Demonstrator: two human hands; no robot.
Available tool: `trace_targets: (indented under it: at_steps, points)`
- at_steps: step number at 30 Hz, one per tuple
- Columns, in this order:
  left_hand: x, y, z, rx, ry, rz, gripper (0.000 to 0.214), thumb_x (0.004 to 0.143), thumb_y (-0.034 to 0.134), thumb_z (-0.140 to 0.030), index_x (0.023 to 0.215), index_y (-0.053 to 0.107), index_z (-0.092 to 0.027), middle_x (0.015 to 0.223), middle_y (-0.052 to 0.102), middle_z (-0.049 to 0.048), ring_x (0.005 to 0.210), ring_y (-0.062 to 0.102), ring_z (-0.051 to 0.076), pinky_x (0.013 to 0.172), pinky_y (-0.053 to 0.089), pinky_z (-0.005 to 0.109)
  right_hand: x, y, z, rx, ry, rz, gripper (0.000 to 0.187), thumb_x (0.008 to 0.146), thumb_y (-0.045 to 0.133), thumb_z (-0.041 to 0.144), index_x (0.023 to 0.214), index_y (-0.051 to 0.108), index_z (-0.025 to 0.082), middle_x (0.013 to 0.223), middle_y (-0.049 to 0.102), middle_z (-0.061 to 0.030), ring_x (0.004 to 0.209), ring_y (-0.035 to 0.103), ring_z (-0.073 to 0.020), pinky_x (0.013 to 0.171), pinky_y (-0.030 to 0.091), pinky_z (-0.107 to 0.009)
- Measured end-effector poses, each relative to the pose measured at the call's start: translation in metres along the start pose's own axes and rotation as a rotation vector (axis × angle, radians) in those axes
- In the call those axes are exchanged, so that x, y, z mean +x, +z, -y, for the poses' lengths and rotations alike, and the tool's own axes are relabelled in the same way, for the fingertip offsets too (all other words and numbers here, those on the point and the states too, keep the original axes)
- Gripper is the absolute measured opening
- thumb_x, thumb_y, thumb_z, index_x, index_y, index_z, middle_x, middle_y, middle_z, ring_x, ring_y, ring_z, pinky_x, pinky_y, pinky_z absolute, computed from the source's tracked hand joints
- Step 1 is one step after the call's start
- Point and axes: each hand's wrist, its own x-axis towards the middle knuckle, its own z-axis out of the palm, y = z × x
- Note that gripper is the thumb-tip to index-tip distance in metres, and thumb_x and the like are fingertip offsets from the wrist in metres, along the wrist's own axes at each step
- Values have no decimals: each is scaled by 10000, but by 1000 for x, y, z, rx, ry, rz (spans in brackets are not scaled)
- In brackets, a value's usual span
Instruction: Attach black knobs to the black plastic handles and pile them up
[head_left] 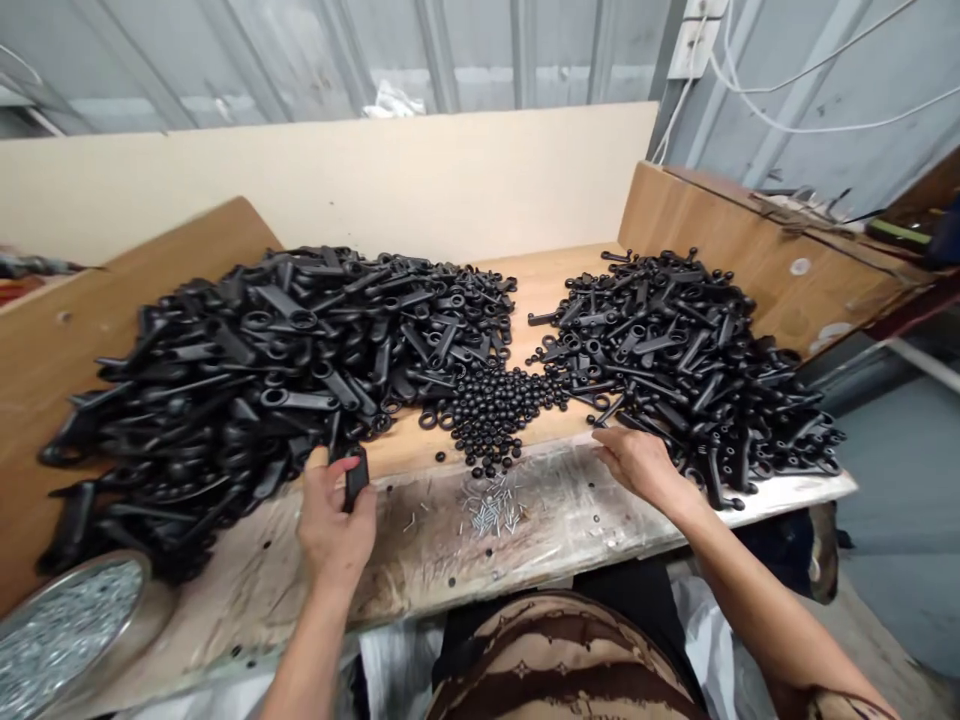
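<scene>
My left hand (337,515) is closed on a black plastic crank handle (356,478), held upright between thumb and fingers at the front edge of the left pile. That pile (300,340) is made of black crank arms with ring-shaped ends. My right hand (641,465) has its fingers pinched together beside the right pile (660,350) of black cranks, which carry small knobs. Its fingertips are close to one crank's end; what they hold, if anything, is hidden. Between the hands lie small black balls (499,405) and, nearer me, a scatter of silver pins (493,508).
A round container (154,605) full of small metal pieces stands at the front left. Wooden side boards (697,225) and a pale back board (450,190) border the bench. White cables (817,130) hang at upper right. The bench's front strip (420,570) looks worn.
</scene>
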Motion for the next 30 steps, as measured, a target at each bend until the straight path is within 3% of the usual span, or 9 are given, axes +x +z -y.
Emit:
trace_targets:
  at_steps: [3,8,11,15,18,21,24,27,30]
  points:
    - [-5,-10,3,-533,-318,-43,801,531,648,-131,1242,323,-307,958,552,-25,594,552,101,561,461,242,9,7,5,-20,31,-59,201,878,408,260,865,600,198,832,642,-55,783,578,-180,583,292,-242]
    - [-9,-6,4,-976,-763,239,412,464,608,-46,854,537,-161,737,580,9,550,528,93,456,395,175,36,15,13,-235,84,-187,226,852,401,155,834,626,149,866,628,-129,857,507,-255,652,293,-315]
    - [-22,8,-3,-1168,-871,400,291,501,595,-48,782,561,-117,562,490,-20,465,433,55,407,341,154,51,18,11,-302,40,-129,252,794,405,59,775,650,113,811,627,-164,857,482,-284,692,285,-367]
    - [-43,29,-22,-1309,-845,650,216,590,632,-132,798,574,-125,513,456,-33,470,451,81,437,372,197,58,20,8,-252,6,-102,255,768,414,49,734,661,99,765,635,-169,832,493,-282,721,299,-392]
    - [-50,42,-38,-1260,-777,703,171,624,656,-189,753,553,-142,586,544,0,546,540,133,499,422,255,53,14,15,112,-42,-150,223,801,459,163,868,670,130,858,655,-136,852,526,-249,767,350,-375]
    - [-55,52,-52,-1184,-652,714,164,641,657,-215,747,558,-139,587,564,-4,470,507,108,475,387,246,35,7,33,792,-99,-95,237,780,556,286,971,658,188,948,662,-69,860,567,-202,782,409,-332]
    - [-61,59,-66,-1085,-557,686,206,641,656,-210,818,590,-127,574,564,-13,438,455,73,465,344,218,16,7,54,1369,-137,-4,219,732,635,319,909,684,200,877,671,-43,797,588,-179,731,448,-310]
    - [-69,63,-79,-1015,-509,621,294,612,658,-176,898,606,-129,624,574,-13,513,486,80,513,369,213,3,14,68,1720,-147,68,213,718,659,306,894,688,191,779,669,-44,675,589,-155,604,467,-280]
    - [-78,67,-85,-963,-425,623,311,654,638,-210,955,602,-137,625,557,-24,563,521,100,577,416,233,-3,24,73,1860,-128,105,217,690,690,277,888,689,186,742,668,-39,631,590,-148,558,473,-266]
